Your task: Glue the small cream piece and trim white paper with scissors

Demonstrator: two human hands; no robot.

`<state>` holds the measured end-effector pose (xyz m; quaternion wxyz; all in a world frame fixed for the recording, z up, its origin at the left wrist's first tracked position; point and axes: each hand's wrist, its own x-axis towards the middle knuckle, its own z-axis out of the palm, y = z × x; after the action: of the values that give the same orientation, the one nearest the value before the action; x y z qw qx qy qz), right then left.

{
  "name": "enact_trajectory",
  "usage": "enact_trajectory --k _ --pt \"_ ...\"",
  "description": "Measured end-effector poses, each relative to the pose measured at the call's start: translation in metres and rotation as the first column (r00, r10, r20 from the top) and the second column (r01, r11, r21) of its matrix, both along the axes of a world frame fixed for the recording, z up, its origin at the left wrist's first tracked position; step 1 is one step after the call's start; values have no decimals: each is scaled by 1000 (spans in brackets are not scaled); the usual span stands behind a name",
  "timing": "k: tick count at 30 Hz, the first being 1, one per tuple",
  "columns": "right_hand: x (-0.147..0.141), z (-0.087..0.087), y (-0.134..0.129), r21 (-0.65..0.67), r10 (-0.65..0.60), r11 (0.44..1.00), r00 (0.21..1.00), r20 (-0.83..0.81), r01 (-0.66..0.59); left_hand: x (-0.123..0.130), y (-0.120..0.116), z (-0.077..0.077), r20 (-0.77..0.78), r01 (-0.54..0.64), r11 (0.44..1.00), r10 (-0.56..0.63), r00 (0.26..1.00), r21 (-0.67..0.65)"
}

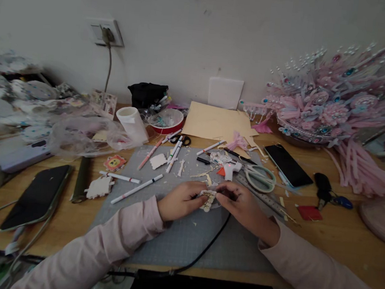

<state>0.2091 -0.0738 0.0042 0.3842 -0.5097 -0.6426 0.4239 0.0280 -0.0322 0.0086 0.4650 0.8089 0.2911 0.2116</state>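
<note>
Between my hands is a small cream-white craft piece with dark line markings and a wavy edge. My left hand pinches it by its left side, thumb across the front. At its right edge, the fingers of my right hand are bent together close to the piece; what they grip, if anything, is hidden. Just beyond the hands lies a white glue gun with an orange part, and a black cord runs from under the right hand toward the table edge. Both hands are over a grey cutting mat.
Green-handled scissors, a steel ruler and a phone lie right. Several white markers are scattered left, near a tablet-like device. A pink beaded decoration stands back right; a white roll leans back left.
</note>
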Motion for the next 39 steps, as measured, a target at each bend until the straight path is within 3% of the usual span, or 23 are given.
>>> enact_trajectory --k 3,5,8,11,16,20,25,32,39 --pt "2 6 1 -37 -6 999 998 -59 4 2 -1 -3 34 -4 997 7 999 -80" --pt "4 9 1 -21 -51 999 995 -90 50 4 -1 -6 90 -38 975 59 994 -221" --pt "8 10 4 7 -129 991 980 -150 132 6 2 -8 156 -146 867 246 957 -477" --pt "10 8 7 12 -153 987 972 -177 158 6 6 -8 166 -238 787 394 904 -569" --pt "13 7 10 15 -217 974 956 -199 224 4 17 -13 152 -385 729 551 821 -567" --pt "17 8 13 66 -284 953 946 -155 297 0 31 -20 277 -416 720 632 724 -555" --pt "20 6 16 136 -243 959 969 -52 248 -5 44 -24 333 -485 676 715 615 -554" --pt "19 -8 17 177 -193 965 981 -23 194 -7 48 -26 375 -536 716 694 614 -448" --pt "18 -20 19 234 -149 963 987 56 132 -9 46 -24 494 -622 749 639 590 -228"
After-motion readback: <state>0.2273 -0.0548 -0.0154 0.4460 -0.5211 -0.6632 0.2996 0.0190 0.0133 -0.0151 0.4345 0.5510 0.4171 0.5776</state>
